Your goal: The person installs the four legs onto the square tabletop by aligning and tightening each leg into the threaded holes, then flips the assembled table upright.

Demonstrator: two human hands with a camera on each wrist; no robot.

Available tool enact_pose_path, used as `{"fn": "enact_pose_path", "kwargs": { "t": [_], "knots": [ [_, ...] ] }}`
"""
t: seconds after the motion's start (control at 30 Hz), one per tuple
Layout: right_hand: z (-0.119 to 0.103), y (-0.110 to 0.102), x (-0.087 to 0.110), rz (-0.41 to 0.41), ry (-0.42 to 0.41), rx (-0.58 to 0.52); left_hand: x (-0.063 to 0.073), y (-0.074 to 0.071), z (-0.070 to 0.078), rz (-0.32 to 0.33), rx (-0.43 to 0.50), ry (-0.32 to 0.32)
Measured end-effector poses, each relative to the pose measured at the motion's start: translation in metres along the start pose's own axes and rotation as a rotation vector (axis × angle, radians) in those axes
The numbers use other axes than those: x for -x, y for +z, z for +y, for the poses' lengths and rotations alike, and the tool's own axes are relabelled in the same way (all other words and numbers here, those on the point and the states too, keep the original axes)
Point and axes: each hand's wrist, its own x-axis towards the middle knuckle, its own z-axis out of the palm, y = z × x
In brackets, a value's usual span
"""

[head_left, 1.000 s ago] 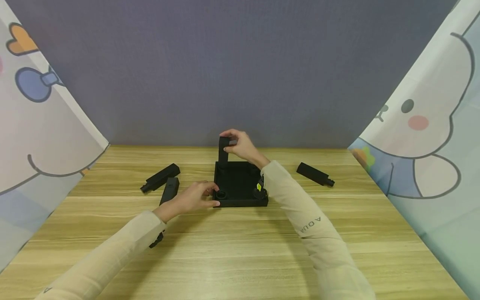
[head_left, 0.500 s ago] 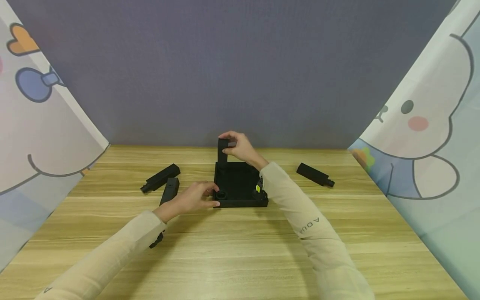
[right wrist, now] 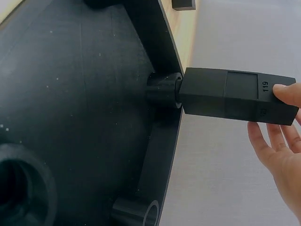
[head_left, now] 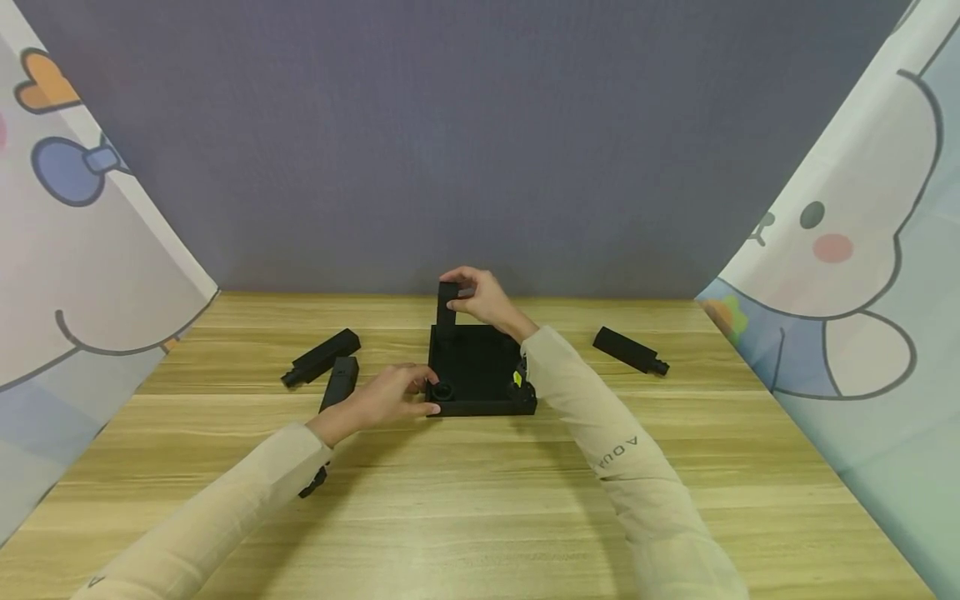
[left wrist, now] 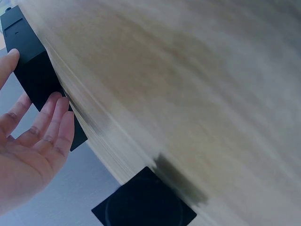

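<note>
A shallow black square tabletop [head_left: 483, 407], underside up, lies at the middle of the table with round sockets at its corners. Upright at its back left corner stands a black square leg [head_left: 447, 308], its lower end at the socket [right wrist: 162, 89]. My right hand [head_left: 486, 298] pinches the leg near its top, thumb on the face marked 119 in the right wrist view. My left hand [head_left: 390, 395] holds the front left corner of the tabletop, thumb at the front wall, fingers at the left side beside another socket [head_left: 443, 391]. The right sleeve overlaps the right side.
Two loose black legs [head_left: 322, 357] [head_left: 341, 379] lie to the left, the nearer one partly behind my left wrist. A third leg [head_left: 630, 349] lies at the right, its narrow end toward me. A grey partition [head_left: 480, 150] rises behind the wooden table [head_left: 480, 508].
My right hand and the upright leg have come down slightly toward the tabletop. The left hand stays at the front left corner.
</note>
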Motion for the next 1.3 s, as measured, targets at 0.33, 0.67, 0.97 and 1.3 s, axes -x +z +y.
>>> {"fn": "enact_pose_path", "kwargs": {
  "t": [0.33,0.67,0.97,1.3],
  "knots": [
    [-0.022,-0.002,0.01,-0.004,0.025,-0.011,0.0,0.001,-0.001,0.006,0.0,0.008],
    [0.0,-0.008,-0.005,-0.072,-0.007,0.095,0.0,-0.001,0.002,-0.011,0.0,-0.025],
    [-0.005,-0.015,-0.009,-0.169,-0.006,0.107,-0.001,0.0,0.0,-0.019,0.005,-0.027],
    [-0.001,-0.009,-0.006,-0.086,-0.018,0.162,-0.001,0.0,-0.002,-0.019,0.005,-0.024]
  ]
}}
